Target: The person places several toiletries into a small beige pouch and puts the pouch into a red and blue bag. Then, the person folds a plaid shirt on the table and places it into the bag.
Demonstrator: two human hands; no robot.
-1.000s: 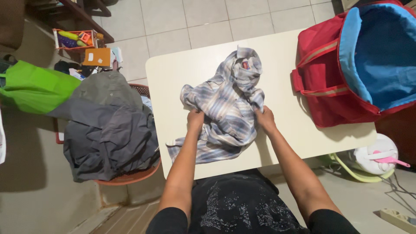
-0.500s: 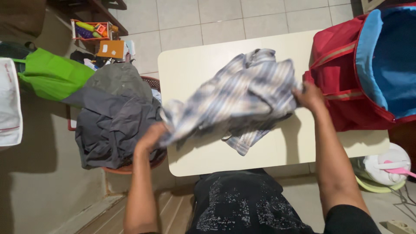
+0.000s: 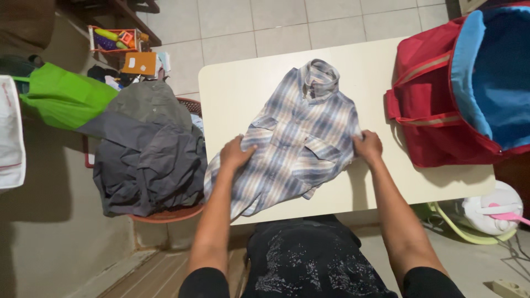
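While hands pin a plaid shirt (image 3: 301, 138), a red bag (image 3: 436, 105) sits beside.

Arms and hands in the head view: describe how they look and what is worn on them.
Both arms are bare from the hands up to short black sleeves at the upper arm. The left hand and right hand wear no gloves; no rings, watch or bracelets are visible. The sleeves belong to a black top with a pale speckled print on the front.
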